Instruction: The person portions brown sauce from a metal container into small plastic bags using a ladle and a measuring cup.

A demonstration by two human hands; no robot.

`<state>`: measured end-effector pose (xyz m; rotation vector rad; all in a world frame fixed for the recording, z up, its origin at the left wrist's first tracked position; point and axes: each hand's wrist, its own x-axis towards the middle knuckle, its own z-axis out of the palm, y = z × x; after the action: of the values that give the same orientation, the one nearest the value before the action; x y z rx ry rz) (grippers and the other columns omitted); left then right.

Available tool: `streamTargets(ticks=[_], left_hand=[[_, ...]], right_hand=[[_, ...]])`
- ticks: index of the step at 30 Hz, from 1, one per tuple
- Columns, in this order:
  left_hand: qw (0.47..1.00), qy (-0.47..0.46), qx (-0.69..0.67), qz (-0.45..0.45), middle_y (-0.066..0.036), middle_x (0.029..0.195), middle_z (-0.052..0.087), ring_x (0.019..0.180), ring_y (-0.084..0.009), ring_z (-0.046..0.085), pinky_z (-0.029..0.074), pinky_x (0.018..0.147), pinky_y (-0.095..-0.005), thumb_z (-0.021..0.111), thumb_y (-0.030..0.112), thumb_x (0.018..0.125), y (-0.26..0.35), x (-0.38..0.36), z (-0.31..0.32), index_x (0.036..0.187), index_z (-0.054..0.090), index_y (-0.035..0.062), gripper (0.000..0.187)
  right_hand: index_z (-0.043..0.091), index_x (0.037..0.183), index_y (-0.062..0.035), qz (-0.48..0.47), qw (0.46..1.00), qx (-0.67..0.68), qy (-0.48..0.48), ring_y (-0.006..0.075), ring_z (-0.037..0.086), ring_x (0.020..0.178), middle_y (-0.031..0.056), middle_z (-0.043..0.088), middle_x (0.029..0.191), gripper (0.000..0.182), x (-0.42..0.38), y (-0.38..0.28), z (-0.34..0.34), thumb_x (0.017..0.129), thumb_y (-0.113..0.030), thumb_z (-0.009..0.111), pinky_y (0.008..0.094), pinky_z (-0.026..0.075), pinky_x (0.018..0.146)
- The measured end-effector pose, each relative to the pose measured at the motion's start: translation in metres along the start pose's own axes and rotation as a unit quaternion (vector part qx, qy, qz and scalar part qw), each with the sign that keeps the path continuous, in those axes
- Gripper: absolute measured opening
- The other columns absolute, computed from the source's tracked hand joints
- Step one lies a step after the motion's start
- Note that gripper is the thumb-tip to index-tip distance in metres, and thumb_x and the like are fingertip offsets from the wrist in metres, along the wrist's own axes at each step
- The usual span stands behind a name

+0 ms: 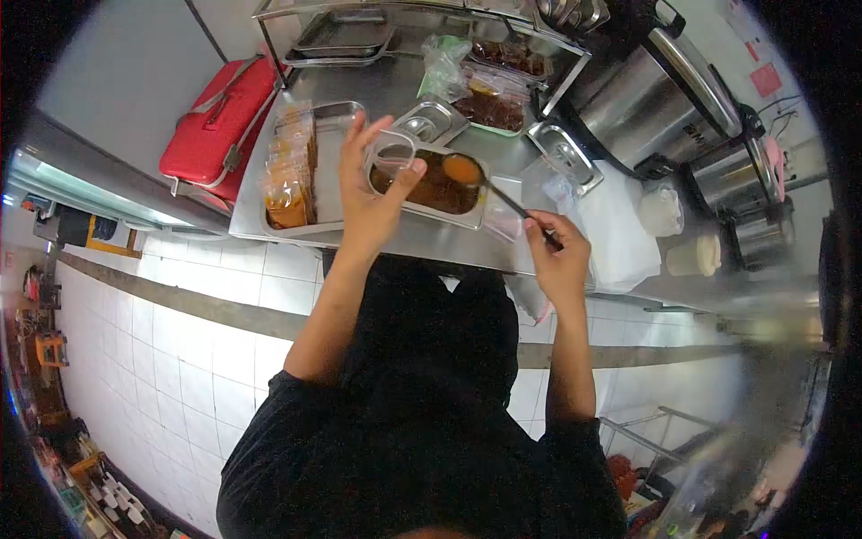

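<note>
One ladle (492,188) points forward-left, long axis diagonal.

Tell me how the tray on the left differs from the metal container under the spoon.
The tray is larger; the container is smaller.
The tray holds sealed-looking bags lined up along one side; the container holds loose brown sauce, with the spoon above it.
Both are rectangular, metal, and on the steel table.
</note>
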<state>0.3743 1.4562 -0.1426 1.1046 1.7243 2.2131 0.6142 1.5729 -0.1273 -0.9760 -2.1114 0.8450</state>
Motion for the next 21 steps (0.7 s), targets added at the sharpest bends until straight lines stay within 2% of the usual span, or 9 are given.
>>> streamTargets(ticks=[5, 7, 8, 12, 16, 21], left_hand=[[0.980, 0.033, 0.185, 0.067, -0.019, 0.147, 0.041, 0.135, -0.0349, 0.037, 0.024, 0.110, -0.0462, 0.081, 0.027, 0.076, 0.002, -0.010, 0.012, 0.127, 0.061, 0.0170, 0.056], [0.979, 0.038, 0.188, 0.061, -0.018, 0.147, 0.041, 0.135, -0.0345, 0.037, 0.023, 0.110, -0.0467, 0.081, 0.028, 0.076, 0.003, -0.012, 0.016, 0.126, 0.061, 0.0179, 0.055], [0.979, 0.040, 0.192, 0.055, -0.017, 0.147, 0.041, 0.134, -0.0341, 0.037, 0.022, 0.110, -0.0472, 0.081, 0.028, 0.076, 0.003, -0.012, 0.017, 0.125, 0.062, 0.0189, 0.054], [0.982, 0.048, 0.173, 0.055, -0.016, 0.146, 0.042, 0.135, -0.0335, 0.035, 0.020, 0.111, -0.0484, 0.081, 0.027, 0.075, 0.003, -0.011, 0.018, 0.125, 0.062, 0.0197, 0.054], [0.984, 0.043, 0.164, 0.052, -0.016, 0.145, 0.043, 0.134, -0.0339, 0.035, 0.021, 0.110, -0.0481, 0.081, 0.028, 0.076, 0.002, -0.009, 0.018, 0.126, 0.062, 0.0199, 0.054], [0.986, 0.047, 0.156, 0.036, -0.016, 0.145, 0.043, 0.133, -0.0339, 0.036, 0.021, 0.110, -0.0479, 0.081, 0.029, 0.076, 0.002, -0.009, 0.017, 0.127, 0.061, 0.0203, 0.056]], right_hand=[[0.072, 0.099, -0.0067, -0.003, 0.998, 0.053, 0.036, 0.0120, 0.061, 0.073, 0.0058, 0.070, 0.089, 0.019, 0.021, -0.024, -0.021, 0.088, -0.022, 0.073, 0.0237, 0.046, 0.061], [0.072, 0.099, -0.0070, -0.007, 0.999, 0.017, 0.041, 0.0089, 0.058, 0.072, 0.0038, 0.070, 0.088, 0.018, 0.031, -0.042, -0.031, 0.087, -0.020, 0.073, 0.0226, 0.044, 0.059], [0.073, 0.099, -0.0073, -0.049, 0.997, 0.013, 0.051, 0.0064, 0.056, 0.071, 0.0021, 0.068, 0.087, 0.018, 0.036, -0.047, -0.032, 0.087, -0.020, 0.074, 0.0207, 0.041, 0.056], [0.073, 0.098, -0.0089, -0.080, 0.995, 0.014, 0.056, 0.0048, 0.055, 0.071, 0.0003, 0.067, 0.087, 0.016, 0.047, -0.078, -0.036, 0.086, -0.020, 0.075, 0.0193, 0.040, 0.054], [0.073, 0.098, -0.0087, -0.093, 0.994, 0.009, 0.049, 0.0054, 0.055, 0.071, 0.0002, 0.067, 0.087, 0.016, 0.048, -0.097, -0.030, 0.086, -0.019, 0.075, 0.0196, 0.040, 0.054], [0.073, 0.095, -0.0084, -0.154, 0.987, -0.007, 0.045, 0.0091, 0.053, 0.065, 0.0022, 0.067, 0.086, 0.014, 0.049, -0.105, -0.021, 0.083, -0.015, 0.075, 0.0223, 0.039, 0.054]])
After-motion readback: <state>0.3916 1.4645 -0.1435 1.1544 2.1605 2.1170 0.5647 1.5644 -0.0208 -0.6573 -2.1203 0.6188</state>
